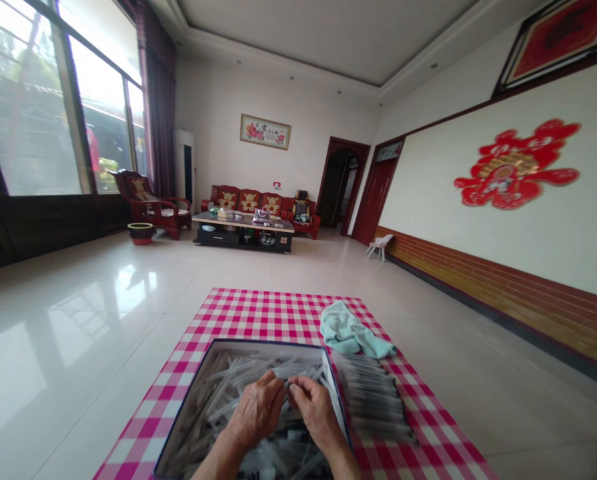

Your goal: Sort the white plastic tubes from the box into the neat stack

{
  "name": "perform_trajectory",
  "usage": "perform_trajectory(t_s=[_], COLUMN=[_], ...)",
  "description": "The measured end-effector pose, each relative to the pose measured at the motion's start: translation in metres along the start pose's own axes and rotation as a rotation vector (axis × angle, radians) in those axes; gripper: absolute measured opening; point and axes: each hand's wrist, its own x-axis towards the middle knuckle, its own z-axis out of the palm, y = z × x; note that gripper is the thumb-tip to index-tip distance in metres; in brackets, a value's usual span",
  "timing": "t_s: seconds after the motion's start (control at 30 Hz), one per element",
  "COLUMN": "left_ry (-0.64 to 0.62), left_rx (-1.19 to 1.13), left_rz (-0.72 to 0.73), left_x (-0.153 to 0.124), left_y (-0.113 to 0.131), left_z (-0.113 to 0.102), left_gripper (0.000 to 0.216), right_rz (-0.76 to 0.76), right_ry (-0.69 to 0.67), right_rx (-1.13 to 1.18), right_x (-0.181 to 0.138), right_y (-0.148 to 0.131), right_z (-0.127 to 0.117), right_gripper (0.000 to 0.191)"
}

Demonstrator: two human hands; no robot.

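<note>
My left hand (259, 408) and my right hand (317, 408) meet over a shallow box (335, 393) with a dark blue edge and a pale inside. Both are closed, thumbs and fingertips pinched close together. A small dark bit shows between the fingertips, too small and too covered to name. Beneath them the box is full of translucent plastic tubes (228, 377), pen-like in shape, lying in all directions, with some black parts near the front. Right of the box lies a blurred row of similar tubes with dark ends (375, 400), set side by side.
A pink-and-white checked cloth (273, 310) covers the table. A crumpled mint-green cloth (351, 330) lies near its far right corner. Across the tiled floor stand a low black table (243, 230), a red wooden sofa (238, 193), an armchair (151, 203) and a small pink chair (379, 245).
</note>
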Motion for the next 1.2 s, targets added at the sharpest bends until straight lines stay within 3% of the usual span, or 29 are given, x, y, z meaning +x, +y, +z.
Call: perform_trajectory(t_s=[0.3,0.5,0.7,1.0,1.2], left_ry=[-0.039,-0.053,-0.047,-0.069,-0.061], left_rx=[0.062,0.073,0.088,0.096,0.117], left_rz=[0.044,0.041,0.019,0.036,0.035], left_x=[-0.001,-0.001,-0.002,-0.002,-0.001], left_y=[0.004,0.004,0.003,0.005,0.004], left_z=[-0.001,0.001,0.002,0.003,0.001], left_gripper=[0.025,0.022,0.022,0.024,0.024], right_rz=[-0.212,-0.160,-0.226,-0.213,-0.189], right_ry=[0.101,0.111,0.062,0.123,0.071], right_rx=[-0.450,-0.427,-0.430,-0.496,-0.424], right_x=[0.001,0.001,-0.003,0.003,-0.001], right_y=[0.000,-0.001,-0.004,0.009,-0.001], right_z=[0.006,0.006,0.001,0.007,0.001], right_gripper=[0.040,0.042,0.019,0.039,0.028])
